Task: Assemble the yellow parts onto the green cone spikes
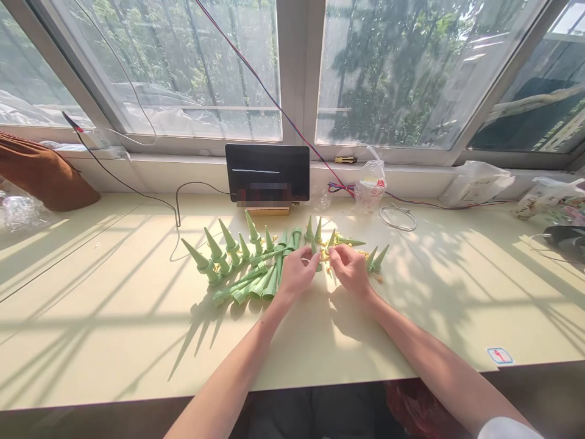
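- Spike [313, 244] at left hand [298, 271] fingertips, between both hands; seemingly pinched there, thumb nearly meeting forefinger;
- pointing up; long axis near upright, leaning slightly left;
- beside right hand [351, 268], yellow pieces [324, 253]; thumb and forefinger close together, cannot tell whether on anything;
- left of both, tubes [270, 286] lying, more spikes [214, 245] standing;
- behind, tablet [267, 167].
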{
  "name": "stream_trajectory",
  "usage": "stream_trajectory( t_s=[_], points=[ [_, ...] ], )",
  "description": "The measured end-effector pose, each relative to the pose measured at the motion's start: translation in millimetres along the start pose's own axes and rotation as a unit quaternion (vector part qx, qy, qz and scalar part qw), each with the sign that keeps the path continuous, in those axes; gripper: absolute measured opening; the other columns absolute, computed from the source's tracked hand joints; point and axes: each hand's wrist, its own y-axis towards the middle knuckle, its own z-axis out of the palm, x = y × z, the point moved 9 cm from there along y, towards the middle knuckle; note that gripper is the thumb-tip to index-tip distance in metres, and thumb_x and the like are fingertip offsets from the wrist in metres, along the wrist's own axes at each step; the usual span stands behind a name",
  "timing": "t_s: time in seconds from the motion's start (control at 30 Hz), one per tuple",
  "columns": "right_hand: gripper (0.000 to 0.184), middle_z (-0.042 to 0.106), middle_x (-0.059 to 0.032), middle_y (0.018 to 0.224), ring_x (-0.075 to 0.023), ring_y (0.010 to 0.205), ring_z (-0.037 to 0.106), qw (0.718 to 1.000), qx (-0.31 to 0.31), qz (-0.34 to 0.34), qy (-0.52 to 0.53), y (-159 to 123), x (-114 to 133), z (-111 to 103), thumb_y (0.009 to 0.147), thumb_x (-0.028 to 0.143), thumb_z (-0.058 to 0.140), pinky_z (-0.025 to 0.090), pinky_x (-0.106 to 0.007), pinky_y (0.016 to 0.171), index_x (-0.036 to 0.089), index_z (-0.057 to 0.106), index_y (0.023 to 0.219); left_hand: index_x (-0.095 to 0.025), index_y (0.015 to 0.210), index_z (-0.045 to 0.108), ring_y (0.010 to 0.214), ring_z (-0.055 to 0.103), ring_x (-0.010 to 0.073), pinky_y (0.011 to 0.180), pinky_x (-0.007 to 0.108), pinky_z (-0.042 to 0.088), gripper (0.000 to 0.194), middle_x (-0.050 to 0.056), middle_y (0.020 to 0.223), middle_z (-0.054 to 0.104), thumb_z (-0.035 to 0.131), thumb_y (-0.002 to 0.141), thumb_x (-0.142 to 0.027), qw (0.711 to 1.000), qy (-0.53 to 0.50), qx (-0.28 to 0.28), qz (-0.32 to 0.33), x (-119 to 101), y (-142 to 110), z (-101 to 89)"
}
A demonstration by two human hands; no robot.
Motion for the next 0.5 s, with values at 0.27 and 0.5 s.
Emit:
stream_trajectory(
  t_s=[0.27,0.5],
  points=[
    [0.034,0.056,0.0012,0.056,-0.0129,0.05,0.052,0.995,-0.071,-0.007,-0.077,9.3,-3.3,-21.1,0.095,0.044,0.048,0.038,-0.025,0.051,0.019,0.057,0.074,-0.016,0.115,0.055,0.054,0.049,0.0145,0.05,0.024,0.033,0.037,-0.007,0.05,0.046,0.053,0.079,-0.024,0.981,0.187,0.042,-0.026,8.4,-3.8,1.4],
    [0.031,0.059,0.0003,0.059,-0.0136,0.053,0.053,0.996,-0.028,-0.003,-0.089,13.8,-9.0,-15.3,0.093,0.043,0.05,0.041,-0.025,0.056,0.02,0.058,0.074,-0.018,0.105,0.058,0.054,0.049,0.0161,0.05,0.024,0.03,0.025,-0.005,0.053,0.044,0.052,0.081,-0.02,0.966,0.255,0.027,0.037,4.4,-2.7,0.6]
  ],
)
